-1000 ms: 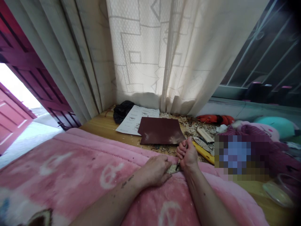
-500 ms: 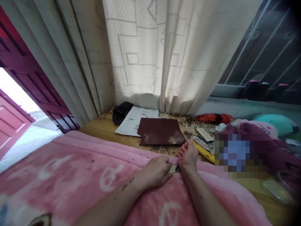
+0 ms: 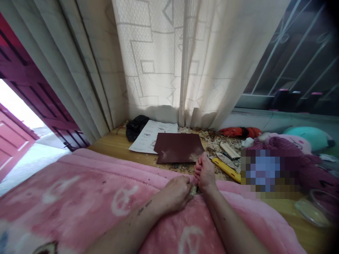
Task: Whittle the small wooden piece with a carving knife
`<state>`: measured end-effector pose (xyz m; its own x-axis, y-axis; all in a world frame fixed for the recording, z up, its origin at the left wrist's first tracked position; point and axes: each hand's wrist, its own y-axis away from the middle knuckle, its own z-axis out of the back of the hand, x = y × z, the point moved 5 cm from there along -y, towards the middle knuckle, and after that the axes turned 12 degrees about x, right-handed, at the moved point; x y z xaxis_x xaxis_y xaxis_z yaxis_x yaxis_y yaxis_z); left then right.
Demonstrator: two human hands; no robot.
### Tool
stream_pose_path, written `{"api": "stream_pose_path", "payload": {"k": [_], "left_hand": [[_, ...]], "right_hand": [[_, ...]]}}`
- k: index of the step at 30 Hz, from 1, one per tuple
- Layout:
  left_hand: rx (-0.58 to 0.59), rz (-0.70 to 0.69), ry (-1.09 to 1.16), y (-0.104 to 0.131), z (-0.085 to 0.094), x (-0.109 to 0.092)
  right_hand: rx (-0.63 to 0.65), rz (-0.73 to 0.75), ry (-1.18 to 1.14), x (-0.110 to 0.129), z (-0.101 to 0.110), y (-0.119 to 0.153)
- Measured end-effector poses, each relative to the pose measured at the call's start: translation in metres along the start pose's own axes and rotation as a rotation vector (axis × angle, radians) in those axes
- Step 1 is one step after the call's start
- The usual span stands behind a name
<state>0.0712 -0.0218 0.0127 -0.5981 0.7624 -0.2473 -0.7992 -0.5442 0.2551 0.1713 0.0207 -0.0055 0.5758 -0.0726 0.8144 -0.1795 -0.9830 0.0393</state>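
Note:
My left hand (image 3: 178, 192) is closed and rests on the pink fleecy blanket (image 3: 90, 197). A small pale greenish piece (image 3: 194, 191) shows at its fingers, partly covered, and I cannot tell what it is. Close beside it on the right, my right hand (image 3: 205, 173) is curled with its thumb up. Whatever lies inside its fingers is hidden. Just beyond the hands, a dark brown sheet (image 3: 178, 147) lies over a printed white sheet (image 3: 141, 140). A long, narrow yellow tool (image 3: 227, 170) lies to the right of my right hand.
Shavings and scraps (image 3: 212, 139) litter the wooden surface (image 3: 108, 143). A cream-coloured block (image 3: 230, 151), a black bag (image 3: 135, 127) and a red-and-black bundle (image 3: 239, 132) lie about. At the right are a purple knitted cloth (image 3: 304, 167) and a clear container (image 3: 312, 211). Curtains (image 3: 156, 67) hang behind.
My right hand has moved left, closer to my left hand, and uncovers more of the yellow tool. My left hand stays nearly where it was. The pale piece is more hidden.

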Motion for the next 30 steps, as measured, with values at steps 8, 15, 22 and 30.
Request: {"api": "stream_pose_path", "payload": {"k": [8,15,22,30], "left_hand": [[-0.025,-0.030,0.035,-0.001,-0.001,0.000],[-0.057,-0.067,0.038,-0.002,-0.008,0.003],[-0.077,-0.092,0.030,-0.002,-0.004,0.000],[-0.054,-0.027,0.025,0.002,-0.001,0.005]], "right_hand": [[0.132,-0.073,-0.004,-0.002,-0.009,0.001],[0.286,-0.131,0.021,-0.009,-0.017,0.001],[0.383,-0.171,-0.050,-0.009,-0.022,0.003],[0.432,-0.201,-0.267,0.009,-0.001,0.000]]}}
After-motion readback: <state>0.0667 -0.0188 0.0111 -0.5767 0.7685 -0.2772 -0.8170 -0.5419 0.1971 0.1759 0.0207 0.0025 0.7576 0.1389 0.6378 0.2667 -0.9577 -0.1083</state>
